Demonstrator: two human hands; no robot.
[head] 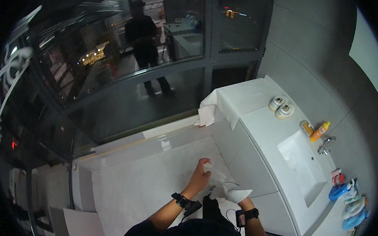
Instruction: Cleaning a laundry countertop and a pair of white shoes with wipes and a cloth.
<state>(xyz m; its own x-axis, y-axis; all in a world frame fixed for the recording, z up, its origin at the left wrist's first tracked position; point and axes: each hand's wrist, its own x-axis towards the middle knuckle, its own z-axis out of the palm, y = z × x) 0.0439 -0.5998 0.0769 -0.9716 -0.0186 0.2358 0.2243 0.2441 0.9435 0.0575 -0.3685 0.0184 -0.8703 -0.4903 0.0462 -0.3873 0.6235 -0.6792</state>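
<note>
My left hand (202, 176) is in front of my body over the pale tiled floor, its fingers curled around a small whitish item (207, 166) that is too blurred to name. To its right, my right hand is mostly hidden by a white cloth or paper (237, 193) that covers it above the wrist; only the skin near the wrist (246, 203) shows. Both wrists wear black straps with small devices. A pair of white shoes (281, 107) stands on the white countertop (259, 121), away from my hands.
Right of me is a vanity with a white basin (301, 168), a chrome faucet (327, 145), an orange bottle (320, 132), a soap dish (307, 128) and several detergent bottles (339, 191). A white cloth (228, 97) drapes over its far end. Dark glass windows (138, 105) stand ahead, reflecting a person.
</note>
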